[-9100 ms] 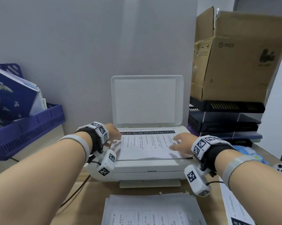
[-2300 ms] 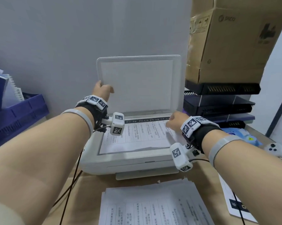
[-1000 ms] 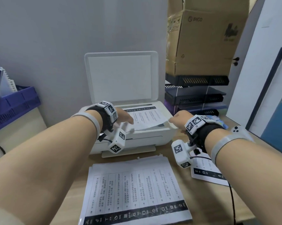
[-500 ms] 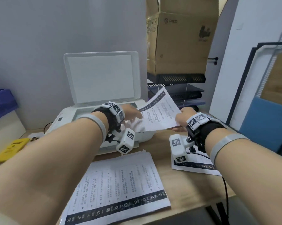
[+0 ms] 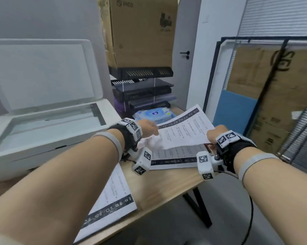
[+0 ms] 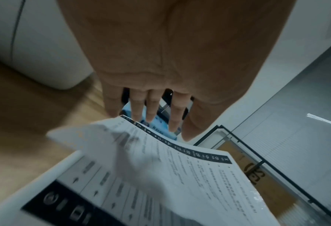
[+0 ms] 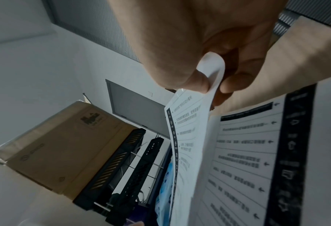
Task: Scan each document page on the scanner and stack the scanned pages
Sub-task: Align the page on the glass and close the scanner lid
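Above the right end of the wooden desk [image 5: 166,184], a printed document page [image 5: 186,129] hangs in the air, off the scanner glass [image 5: 50,124] where it lay a second ago. The right hand [image 5: 216,135] pinches its right edge between thumb and finger; the left hand [image 5: 147,129] is at its left edge with fingers straight, and whether it grips cannot be told. Directly beneath lies the scanned stack [image 5: 175,154]. The white flatbed scanner [image 5: 34,147] now stands with its lid up and its glass bare. This page looks scanned and ready to lay down; the unscanned pile [image 5: 113,197] waits nearer the person.
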{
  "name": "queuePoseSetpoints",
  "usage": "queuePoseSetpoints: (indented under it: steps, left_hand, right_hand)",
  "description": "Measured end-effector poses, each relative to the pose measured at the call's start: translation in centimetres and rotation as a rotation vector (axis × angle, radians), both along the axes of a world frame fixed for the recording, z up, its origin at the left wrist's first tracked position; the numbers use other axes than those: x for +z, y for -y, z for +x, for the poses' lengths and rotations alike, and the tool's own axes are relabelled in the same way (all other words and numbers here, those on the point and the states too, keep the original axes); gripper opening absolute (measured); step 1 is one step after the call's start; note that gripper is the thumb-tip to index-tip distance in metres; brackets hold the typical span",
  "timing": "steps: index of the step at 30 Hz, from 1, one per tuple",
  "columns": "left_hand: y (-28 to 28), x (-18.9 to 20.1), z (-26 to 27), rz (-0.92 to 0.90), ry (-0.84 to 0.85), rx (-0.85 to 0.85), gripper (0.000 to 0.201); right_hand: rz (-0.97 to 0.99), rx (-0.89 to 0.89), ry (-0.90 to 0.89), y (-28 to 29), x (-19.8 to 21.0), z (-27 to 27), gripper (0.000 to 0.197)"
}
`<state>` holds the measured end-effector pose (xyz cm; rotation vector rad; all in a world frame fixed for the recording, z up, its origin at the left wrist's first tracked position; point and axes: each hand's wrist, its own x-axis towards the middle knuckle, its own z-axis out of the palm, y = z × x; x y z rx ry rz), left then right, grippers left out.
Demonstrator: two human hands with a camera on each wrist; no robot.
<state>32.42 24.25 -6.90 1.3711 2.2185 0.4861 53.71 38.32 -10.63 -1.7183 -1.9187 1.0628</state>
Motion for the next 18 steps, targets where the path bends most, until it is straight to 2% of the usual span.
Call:
queuePoseSetpoints:
  steps: [2,4,6,7,9,13,15,18]
  left_hand:
    - [-1.0,-1.9,0.2,-0.114,-0.09,-0.011,0.043]
    - [-1.6,-3.8,-0.1,-0.202,-0.142,-0.001,0.044]
    - [-2.0,-5.5,-0.7,-0.262,-0.147,0.022,0.037]
    - [-2.1,-6.1,-1.2,-0.259,-0.128,0.042,0.036]
    - [-2.5,-6.9,-1.9,-0.22,-0.066,0.096,0.038]
    - [-1.5,-6.7,-3.2,-0.161,-0.002,0.128,0.038]
    - [0.0,-6.5,-4.0,-0.139,0.063,0.164,0.031]
    - [3.2,-6.0,-5.2,-0.122,0.103,0.245,0.026]
  right_hand:
    - [0.012,0.022,0.044,-0.2,-0.8,0.6,0.038]
    - [0.057,0.007,0.105,0.0,-1.3,0.6,0.022]
    - [0.073,0.044,0.254,0.1,-1.8,0.7,0.017]
    - [0.071,0.052,0.321,0.0,-2.1,0.6,0.021]
    - [0.037,0.043,0.286,-0.1,-2.4,0.3,0.035]
    - [0.15,-0.099,0.361,0.5,-1.3,-1.5,0.056]
    - [0.178,0.002,0.263,1.5,-0.7,-3.5,0.046]
    - [-0.063,0.292,0.084,4.2,-0.7,-7.2,0.024]
